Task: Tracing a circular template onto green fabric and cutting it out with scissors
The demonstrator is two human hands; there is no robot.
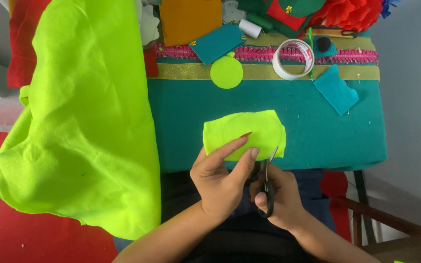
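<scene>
Left hand (220, 178) pinches the small lime felt piece (243, 132) by its lower edge, thumb and fingers closed on it, holding it up over the teal surface (317, 131). Right hand (281, 197) is wrapped around black-handled scissors (268, 182), blades parted at the felt's right-hand lower edge. Risk, as I judge it: the left fingertips sit close to the blades, so a nick is possible; floppy felt could also fold and the cut wander off the faint curved outline. Around: big lime felt sheet (84, 122) draped just left, small lime circle (226, 72), tape roll (294, 59), teal scraps (335, 90) further back, well apart from the cut. Nothing blocks the hands.
</scene>
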